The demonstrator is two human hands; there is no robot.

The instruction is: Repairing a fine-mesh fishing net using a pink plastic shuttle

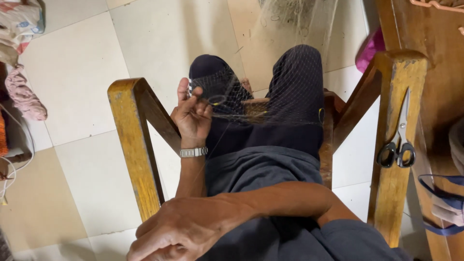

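**Fine mesh pinched over dark-clad knees**

Thin pale netting [270, 92] lies draped across the person's dark trousers [295, 96] and runs up toward the top of the view, where it bunches on the tiled floor [87, 87]. One hand [193, 113], wearing a metal watch [193, 152] at the wrist, is raised beside the left knee with its fingers curled in, pinching a strand of the netting between thumb and fingertips; which of the person's hands it is cannot be told for sure, though it reads as the left. The other hand [183, 229] crosses low in front, near the bottom edge, fingers loosely bent and pointing down-left; whether it holds anything cannot be told.

Both forearms lie over a grey garment [261, 169] in the lap. Wooden chair arms [133, 140] frame the legs on either side. On the right-side arm rest black-handled scissors [398, 145], blades shut, pointing away. A pink object [369, 48] sits beyond that arm, and a blue strap [442, 203] hangs at the right edge. At the left edge are a crumpled printed bag [19, 24] and pink cloth [24, 94].
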